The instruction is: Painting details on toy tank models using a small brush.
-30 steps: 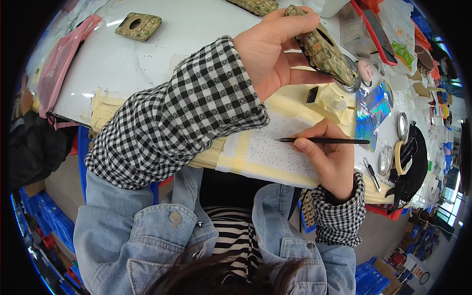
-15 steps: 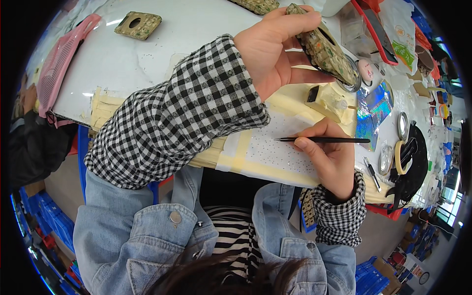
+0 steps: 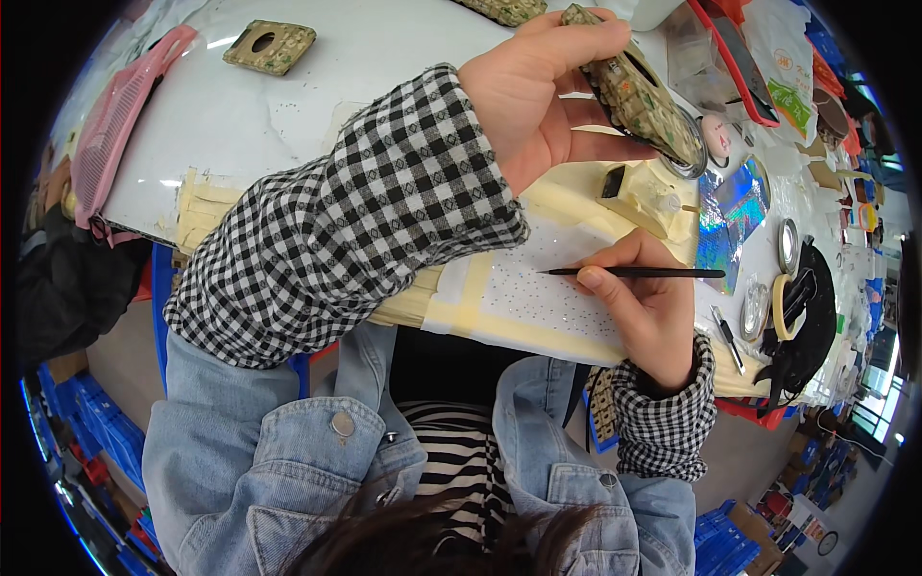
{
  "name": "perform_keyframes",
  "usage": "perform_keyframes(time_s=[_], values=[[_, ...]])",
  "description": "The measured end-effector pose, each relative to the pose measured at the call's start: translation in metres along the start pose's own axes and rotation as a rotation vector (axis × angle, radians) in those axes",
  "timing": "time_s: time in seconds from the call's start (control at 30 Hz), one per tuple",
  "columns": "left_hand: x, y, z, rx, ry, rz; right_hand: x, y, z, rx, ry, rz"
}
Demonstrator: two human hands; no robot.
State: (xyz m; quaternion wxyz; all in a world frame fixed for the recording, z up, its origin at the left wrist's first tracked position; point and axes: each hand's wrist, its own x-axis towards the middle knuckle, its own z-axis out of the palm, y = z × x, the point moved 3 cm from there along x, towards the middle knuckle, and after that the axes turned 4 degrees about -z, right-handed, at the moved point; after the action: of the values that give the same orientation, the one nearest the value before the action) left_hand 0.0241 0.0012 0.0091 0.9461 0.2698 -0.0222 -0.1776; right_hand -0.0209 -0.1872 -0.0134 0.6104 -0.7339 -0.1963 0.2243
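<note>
My left hand (image 3: 543,91) is raised over the far middle of the table, its fingers and thumb gripping a camouflage-patterned case (image 3: 645,110) by the edges. A dark round opening shows in the case's face. Lower right, my right hand (image 3: 642,307) pinches black tweezers (image 3: 663,273) lying nearly level, tips toward the left. Those tips hover over or touch a white sheet (image 3: 523,298) scattered with tiny shiny studs; I cannot tell which. Yellow tape borders the sheet. A small block wrapped in yellow tape (image 3: 645,199) stands between both hands.
Another camouflage case (image 3: 270,48) lies far left, near a pink mesh basket (image 3: 125,134). At the right are holographic film (image 3: 730,221), a craft knife (image 3: 727,338), a tape roll (image 3: 789,305), a black pouch (image 3: 821,317) and a red-edged phone (image 3: 735,67). Someone's dark sleeve (image 3: 72,288) is at the left.
My left hand and the case have shifted very slightly to the right. The tweezers stay nearly in place. At the left edge the other person's hand and dark sleeve have moved.
</note>
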Motion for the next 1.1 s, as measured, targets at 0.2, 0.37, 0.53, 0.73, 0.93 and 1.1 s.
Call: perform_keyframes(time_s=[0.2, 0.37, 0.53, 0.73, 0.93, 1.1], values=[[0.0023, -0.0008, 0.0004, -0.020, 0.076, -0.033, 0.0005, 0.0004, -0.0001, 0.014, -0.001, -0.001], [0.0030, 0.0000, 0.0012, -0.021, 0.072, -0.041, 0.0002, 0.0003, 0.0000, 0.021, 0.008, 0.011], [0.0023, -0.0009, 0.0021, -0.048, 0.121, -0.072, 0.0003, 0.0005, -0.0001, 0.029, 0.008, 0.018], [0.0004, 0.0000, -0.0007, -0.011, -0.004, 0.002, 0.0001, -0.0005, 0.0008, 0.050, 0.018, 0.013], [0.0011, -0.0003, 0.0002, -0.017, 0.016, -0.006, -0.0006, -0.0010, -0.0021, 0.015, 0.032, 0.013], [0.0075, -0.0041, -0.0019, 0.160, 0.042, 0.156, -0.0036, -0.0046, -0.0047, 0.065, 0.089, -0.017]])
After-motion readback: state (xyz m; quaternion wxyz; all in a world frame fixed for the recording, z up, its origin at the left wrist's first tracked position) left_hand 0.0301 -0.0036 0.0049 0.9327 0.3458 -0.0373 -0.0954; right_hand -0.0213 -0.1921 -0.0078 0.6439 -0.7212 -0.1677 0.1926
